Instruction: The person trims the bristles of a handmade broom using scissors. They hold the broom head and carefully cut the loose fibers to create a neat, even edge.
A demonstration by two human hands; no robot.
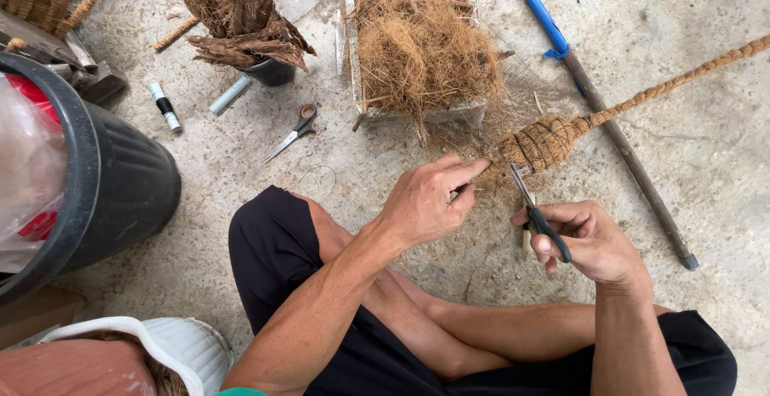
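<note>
The person sits cross-legged on a concrete floor [706, 147]. The thing being worked on is a coir-wrapped bundle [545, 141], a woven bulb of brown fibre that continues as a long braided rope handle [682, 79] running out toward 2 o'clock. It lies on the floor just beyond both hands, at about 1 o'clock from the left hand.

The left hand [425, 203] is closed in a pinch: thumb and forefinger meet at the loose near end of the bundle and touch it. The right hand [589, 239] is closed around the dark handles of a pair of scissors [536, 207], whose blades point up to 11 o'clock and reach the same end of the bundle.

I judge the bundle to be light and dry, rough rather than slippery, firm where the weave is tight and soft where the fibres are loose (these will probably shed easily). The woven bulb or the braided handle look like the safe places to hold; the frayed end would give way.

At 12 o'clock is a tray of loose coconut fibre [417, 43]. A second pair of scissors [295, 131] lies at 10 o'clock, near a pot of bark strips [241, 11]. A black bin [120, 187] stands at 9 o'clock, and a blue-ended pole [618, 139] lies past the bundle.
</note>
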